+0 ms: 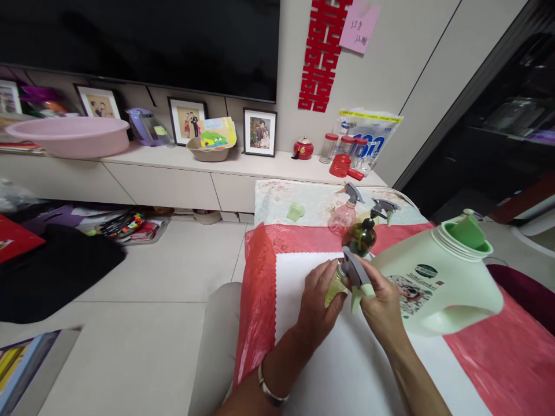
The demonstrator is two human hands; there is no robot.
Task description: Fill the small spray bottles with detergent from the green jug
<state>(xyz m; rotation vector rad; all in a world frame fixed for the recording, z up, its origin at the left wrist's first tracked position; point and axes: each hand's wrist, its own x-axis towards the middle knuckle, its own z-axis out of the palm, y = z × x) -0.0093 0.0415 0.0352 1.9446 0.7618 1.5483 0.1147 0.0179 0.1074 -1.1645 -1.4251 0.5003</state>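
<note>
Fingers [324, 278] of the left hand [314, 309] curled snugly around a small yellow-green bottle [333, 290] over the white-covered surface [295, 289]; those of the right hand [385, 297] closed about the grey spray head [354, 268] at its neck, beside a large green jug [453, 280].

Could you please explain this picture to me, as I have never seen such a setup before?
There is no machine here: a person works bare-handed, and a camera worn on the head looks forward and down, giving this one view. The left hand holds a small yellow-green bottle; the right hand grips its grey spray head. Under the hands lies a white mat on a red cover. Beyond stand a dark pump bottle and a pink spray bottle; a large pale-green jug is at the right.
</note>
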